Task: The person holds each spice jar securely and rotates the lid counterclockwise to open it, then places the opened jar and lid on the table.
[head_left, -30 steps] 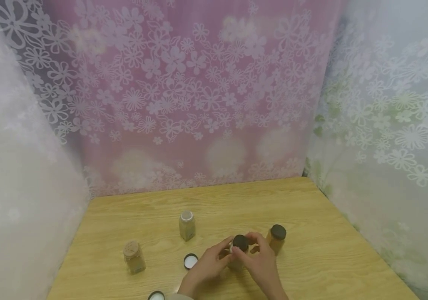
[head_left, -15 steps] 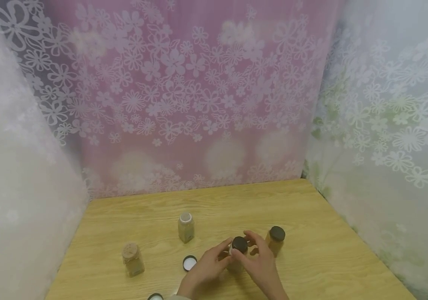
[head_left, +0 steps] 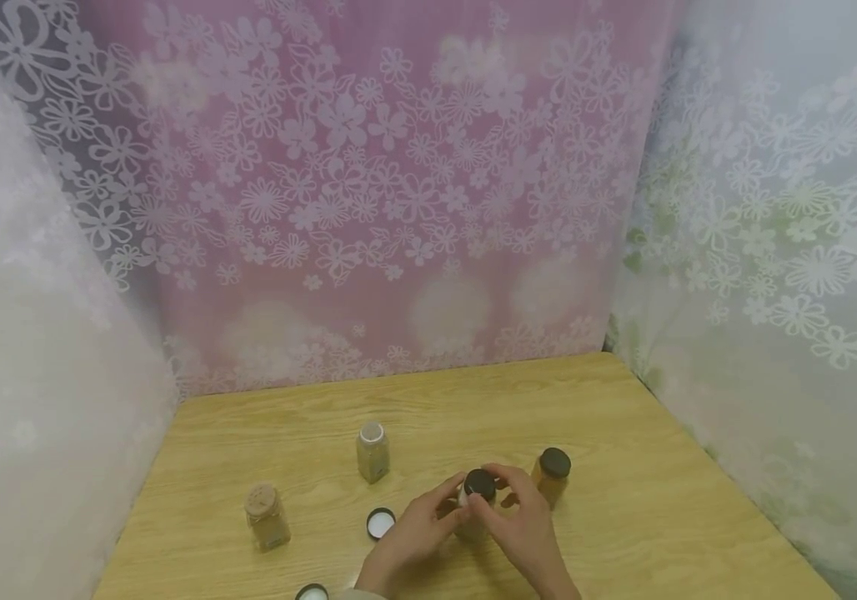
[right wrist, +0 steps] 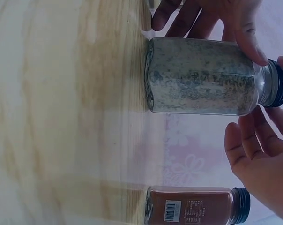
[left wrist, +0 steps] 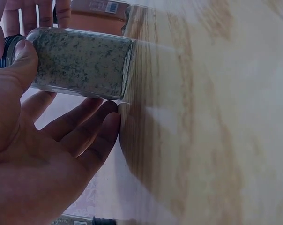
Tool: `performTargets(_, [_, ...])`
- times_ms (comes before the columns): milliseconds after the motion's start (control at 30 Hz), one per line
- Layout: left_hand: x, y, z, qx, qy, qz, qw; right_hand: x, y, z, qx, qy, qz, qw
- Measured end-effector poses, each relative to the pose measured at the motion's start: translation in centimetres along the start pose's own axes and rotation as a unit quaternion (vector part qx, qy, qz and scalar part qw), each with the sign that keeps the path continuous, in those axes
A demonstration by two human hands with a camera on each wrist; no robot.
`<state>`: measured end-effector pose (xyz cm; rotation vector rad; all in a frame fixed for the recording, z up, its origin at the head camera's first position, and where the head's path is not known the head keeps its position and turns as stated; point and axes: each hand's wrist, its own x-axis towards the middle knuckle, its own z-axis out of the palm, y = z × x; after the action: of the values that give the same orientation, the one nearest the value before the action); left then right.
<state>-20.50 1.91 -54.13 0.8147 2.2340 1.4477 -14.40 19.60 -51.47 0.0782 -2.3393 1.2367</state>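
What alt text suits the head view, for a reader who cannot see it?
The left hand holds a glass jar while the right hand grips its black cap. On the wood-grain table stand a lidless jar, a cork-topped jar and a black-capped brown jar; two lids lie white side up.

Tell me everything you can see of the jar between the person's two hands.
The jar looks like clear glass, flat-sided and taller than wide, with a black lid on top. Pale contents with dark specks fill most of its body. It appears to stand upright on the wooden table. The left hand grips it near the shoulder; the right hand holds the lid. Whether the lid is tight cannot be told.
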Motion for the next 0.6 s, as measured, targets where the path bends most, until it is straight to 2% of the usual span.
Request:
performTargets(200, [-0.04,-0.06,0.07,-0.004,0.002,0.002,1.0,-0.11,-0.22,-0.11,0.009,0.012,0.033,0.999])
performTargets(467, [0.03,-0.08,0.14,0.003,0.002,0.003,1.0,-0.23,-0.03,-0.08,0.009,0.016,0.005,1.0])
performTargets(600, [-0.03,-0.01,0.16,0.004,0.002,0.004,1.0,-0.24,-0.19,-0.22,0.005,0.016,0.026,1.0])
